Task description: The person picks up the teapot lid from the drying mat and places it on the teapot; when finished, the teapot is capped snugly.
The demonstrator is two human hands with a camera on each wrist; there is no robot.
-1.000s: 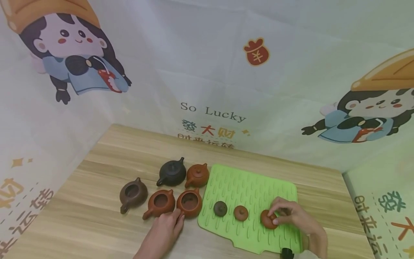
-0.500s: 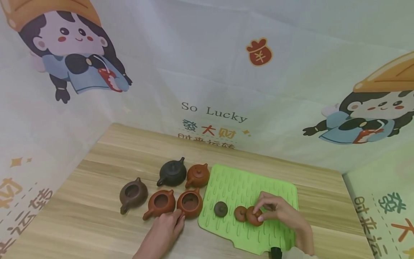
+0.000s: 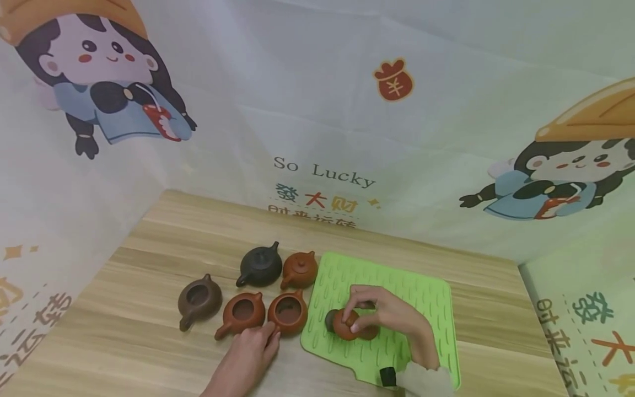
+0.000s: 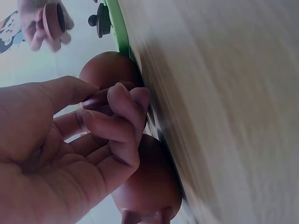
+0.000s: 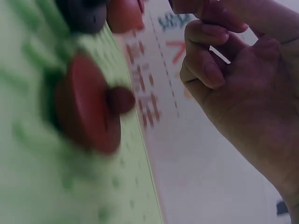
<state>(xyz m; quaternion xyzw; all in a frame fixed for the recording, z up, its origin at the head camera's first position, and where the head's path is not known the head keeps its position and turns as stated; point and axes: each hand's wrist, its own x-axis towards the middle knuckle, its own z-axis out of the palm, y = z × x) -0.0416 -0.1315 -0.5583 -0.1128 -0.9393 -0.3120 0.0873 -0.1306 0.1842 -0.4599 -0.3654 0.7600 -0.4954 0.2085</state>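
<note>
My left hand (image 3: 241,355) pinches the handle of an open reddish clay teapot (image 3: 297,325) on the wooden table; the left wrist view shows thumb and fingertips closed on that handle (image 4: 96,99). A second lidless reddish teapot (image 3: 233,321) stands just left of it. Above the green mat, my right hand (image 3: 394,314) grips a reddish teapot lid (image 3: 342,326) by its knob. That lid partly covers a dark lid (image 3: 329,321) and a smaller reddish lid (image 3: 370,332) in the head view. The smaller lid (image 5: 91,105) lies knob up on the mat in the right wrist view.
A lidless brown teapot (image 3: 205,311) stands at the left. Behind are a black teapot (image 3: 260,268) and an orange-red teapot (image 3: 300,268), both lidded. The ridged green mat (image 3: 397,286) lies right of the teapots. A printed cloth (image 3: 317,110) hangs behind the table.
My right hand has carried the reddish lid leftward across the mat, past the smaller lid to the dark one. The left hand has stayed on the teapot's handle.
</note>
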